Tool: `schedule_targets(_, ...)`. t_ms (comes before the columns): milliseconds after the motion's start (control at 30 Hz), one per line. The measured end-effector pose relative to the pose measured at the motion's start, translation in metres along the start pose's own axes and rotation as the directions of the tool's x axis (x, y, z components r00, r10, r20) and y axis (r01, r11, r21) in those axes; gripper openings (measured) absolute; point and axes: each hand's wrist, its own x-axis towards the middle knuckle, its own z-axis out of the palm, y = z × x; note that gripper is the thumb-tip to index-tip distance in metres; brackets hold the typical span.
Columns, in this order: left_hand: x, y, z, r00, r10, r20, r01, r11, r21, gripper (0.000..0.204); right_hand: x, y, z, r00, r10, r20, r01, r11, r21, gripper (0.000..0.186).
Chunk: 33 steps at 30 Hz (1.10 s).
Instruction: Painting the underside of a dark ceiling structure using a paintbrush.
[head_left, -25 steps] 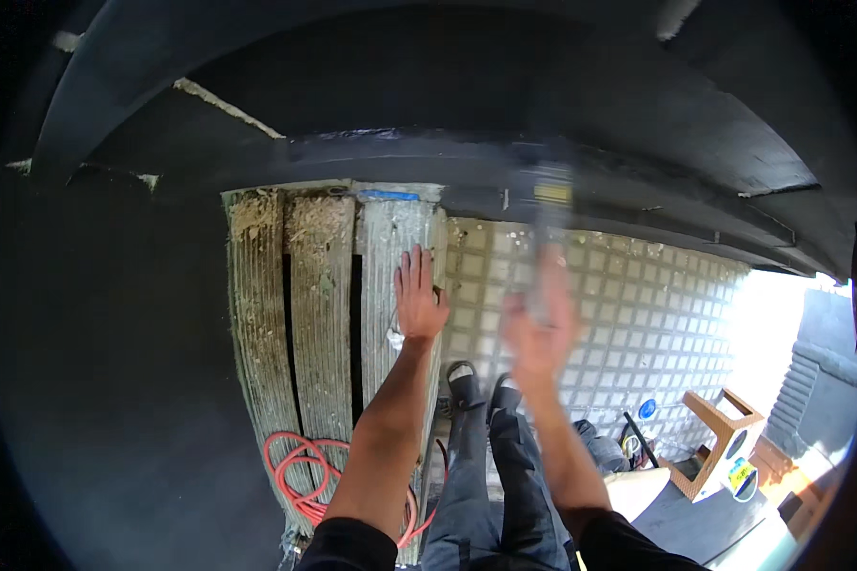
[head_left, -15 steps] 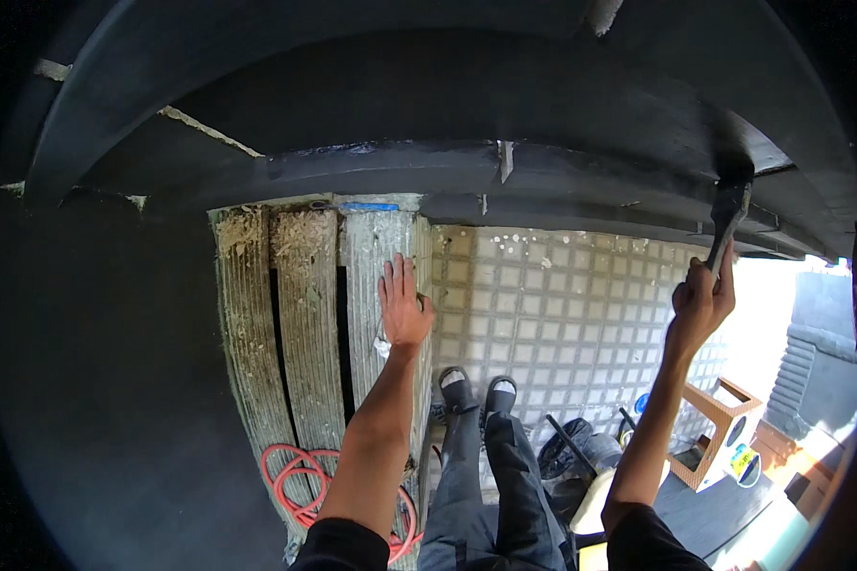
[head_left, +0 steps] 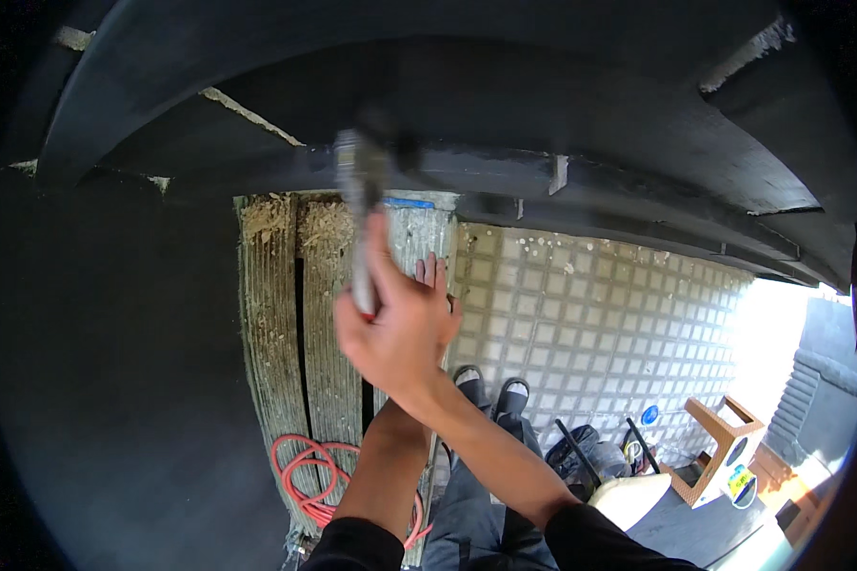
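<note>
My right hand (head_left: 390,324) grips a paintbrush (head_left: 362,176) by its handle, its blurred head raised near the black-coated ledge (head_left: 476,164) above weathered planks. My right arm crosses in front of my left. My left hand (head_left: 431,271) rests with fingers stretched on the pale right-hand plank (head_left: 419,238), its palm largely hidden. A narrow blue item (head_left: 411,203) lies at that plank's far end.
Red hose (head_left: 309,490) is coiled on the lower planks. My legs and sandals (head_left: 512,395) are below, on square-patterned paving (head_left: 590,324). A cream seat (head_left: 628,500), black bags (head_left: 571,452) and a brown box-like frame (head_left: 709,457) stand at lower right. Black surfaces (head_left: 124,362) surround the planks.
My right hand and brush have swung from the right end of the black ledge leftward, across my left hand. My left hand stays on the plank.
</note>
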Motion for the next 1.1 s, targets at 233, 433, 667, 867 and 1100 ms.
schedule_targets(233, -0.001, -0.010, 0.004, 1.000, 0.030, -0.008, -0.030, 0.999, -0.023, 0.078, 0.016, 0.009, 0.063, 0.967, -0.153, 0.206, 0.143, 0.988, 0.060, 0.071)
schedule_targets(433, -0.008, -0.028, 0.012, 1.000, 0.027, -0.007, -0.027, 0.999, 0.034, 0.078, -0.020, 0.036, -0.033, 0.964, -0.252, 0.085, 0.257, 0.965, -0.044, 0.069)
schedule_targets(667, 0.000, -0.004, 0.004, 0.999, 0.035, -0.008, -0.035, 0.999, 0.001, 0.084, -0.052, 0.033, -0.261, 0.841, -0.104, -0.530, 0.039, 0.990, -0.133, 0.055)
schedule_targets(867, -0.003, -0.008, 0.002, 0.999, 0.032, -0.024, -0.031, 0.999, 0.035, 0.085, 0.002, -0.014, -0.335, 0.752, -0.024, -0.658, -0.090, 0.986, -0.139, 0.055)
schedule_targets(1100, -0.002, -0.008, 0.003, 0.999, 0.032, -0.013, -0.031, 0.999, 0.039, 0.084, 0.019, -0.004, -0.261, 0.802, -0.127, -0.584, -0.038, 0.965, -0.261, 0.059)
